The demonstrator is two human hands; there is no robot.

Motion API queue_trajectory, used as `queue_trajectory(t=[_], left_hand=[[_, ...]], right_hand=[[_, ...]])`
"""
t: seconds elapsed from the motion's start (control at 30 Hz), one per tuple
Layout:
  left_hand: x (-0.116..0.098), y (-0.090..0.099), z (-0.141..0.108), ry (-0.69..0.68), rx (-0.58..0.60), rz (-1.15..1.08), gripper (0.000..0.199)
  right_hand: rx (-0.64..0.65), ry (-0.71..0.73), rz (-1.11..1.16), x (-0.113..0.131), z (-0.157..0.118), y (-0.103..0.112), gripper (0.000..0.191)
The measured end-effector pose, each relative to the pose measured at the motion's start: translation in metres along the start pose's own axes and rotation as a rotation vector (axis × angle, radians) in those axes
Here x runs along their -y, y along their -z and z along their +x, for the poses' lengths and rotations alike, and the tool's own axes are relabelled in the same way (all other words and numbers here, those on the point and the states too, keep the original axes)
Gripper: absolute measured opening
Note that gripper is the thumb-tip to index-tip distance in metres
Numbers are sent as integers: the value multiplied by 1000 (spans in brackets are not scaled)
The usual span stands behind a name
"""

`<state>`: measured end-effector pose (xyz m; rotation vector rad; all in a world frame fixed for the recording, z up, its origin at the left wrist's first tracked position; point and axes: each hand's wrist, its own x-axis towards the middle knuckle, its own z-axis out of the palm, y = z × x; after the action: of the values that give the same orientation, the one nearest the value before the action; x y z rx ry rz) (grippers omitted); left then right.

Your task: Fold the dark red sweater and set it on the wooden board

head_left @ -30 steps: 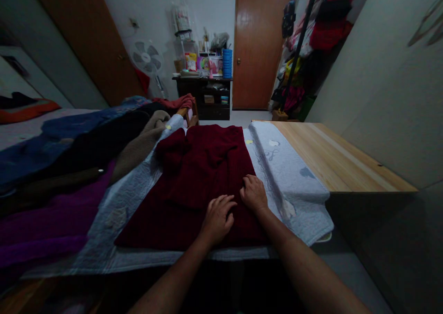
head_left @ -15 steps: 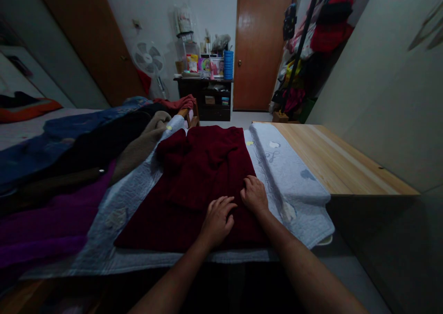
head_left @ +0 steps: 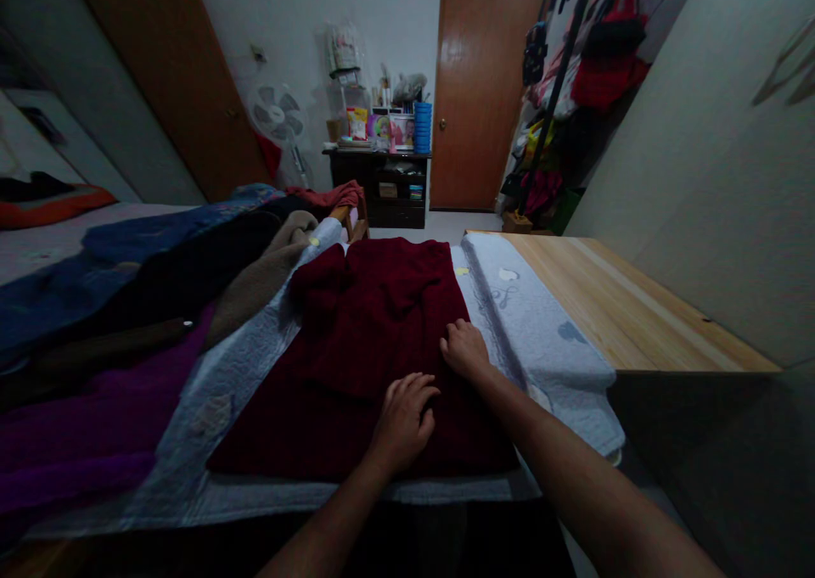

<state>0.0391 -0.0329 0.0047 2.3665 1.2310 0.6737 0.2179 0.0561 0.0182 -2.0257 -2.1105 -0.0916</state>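
Note:
A dark red sweater [head_left: 369, 349] lies spread on a light grey-blue quilted pad [head_left: 535, 306], with one sleeve folded over its upper left part and a few creases across the middle. My left hand [head_left: 406, 417] rests on its lower middle, fingers apart and lightly bent, with nothing held. Close to the garment's right edge, my right hand [head_left: 464, 349] touches the cloth with its fingers curved and slightly apart. No cloth shows pinched between the fingers of either hand.
Clothes are piled at the left, among them a purple garment [head_left: 95, 425], a brown fleece [head_left: 255, 281] and blue denim [head_left: 146, 230]. A wooden board [head_left: 611, 298] adjoins the pad on the right. Farther back stand a fan [head_left: 278, 113], a dark cabinet [head_left: 375, 187] and a door [head_left: 487, 94].
My right hand has shifted slightly left relative to the sweater, still on its right side. My left hand stays nearly in place. The whole view has tilted a little upward.

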Motion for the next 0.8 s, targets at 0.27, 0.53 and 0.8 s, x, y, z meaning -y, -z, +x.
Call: queue_trajectory(t=[0.27, 0.53, 0.8], left_hand=[[-2, 2, -1, 12, -22, -42, 30], [-3, 4, -1, 13, -20, -57, 29], [-4, 3, -1, 3, -26, -37, 28]], right_hand=[[3, -2, 32, 5, 47, -27, 48], [-8, 101, 3, 11, 9, -34, 49], [14, 228, 105, 0, -4, -25, 46]])
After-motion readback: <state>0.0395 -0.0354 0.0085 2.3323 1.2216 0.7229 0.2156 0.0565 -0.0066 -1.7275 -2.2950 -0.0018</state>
